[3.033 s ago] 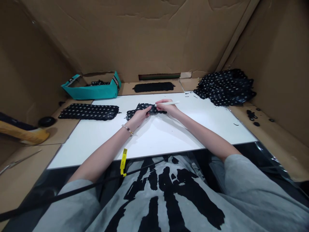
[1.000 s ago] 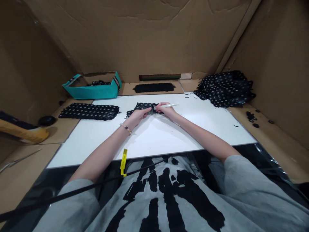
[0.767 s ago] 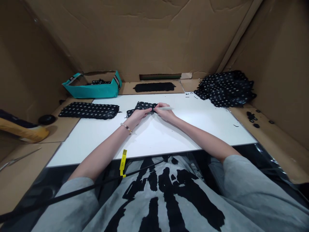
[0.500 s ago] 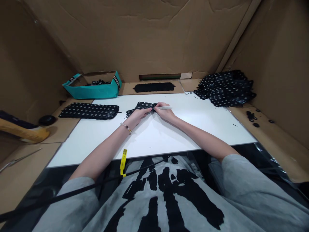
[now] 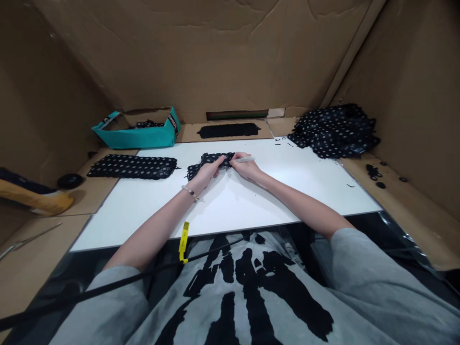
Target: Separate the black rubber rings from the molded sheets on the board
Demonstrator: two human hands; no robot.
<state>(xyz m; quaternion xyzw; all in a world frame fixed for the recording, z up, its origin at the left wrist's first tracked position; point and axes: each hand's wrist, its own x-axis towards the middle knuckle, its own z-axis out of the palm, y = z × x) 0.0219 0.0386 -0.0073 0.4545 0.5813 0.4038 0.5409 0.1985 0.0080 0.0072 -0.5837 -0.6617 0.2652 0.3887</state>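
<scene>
My L hand [image 5: 206, 174] just slid up a bit, pinching sheet [image 5: 211, 157]; R hand [image 5: 247, 167] still pinches tool [image 5: 247, 158]: prob. regrip, same spot.

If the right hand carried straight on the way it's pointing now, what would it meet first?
Most likely the black dotted piece, right by the fingertips of the right hand, with the left hand just beyond; one view leaves depth unclear.

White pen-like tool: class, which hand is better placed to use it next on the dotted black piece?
Probably the right hand: it holds the white pen-like tool close to the dotted black piece, while the left hand holds that piece.
</scene>
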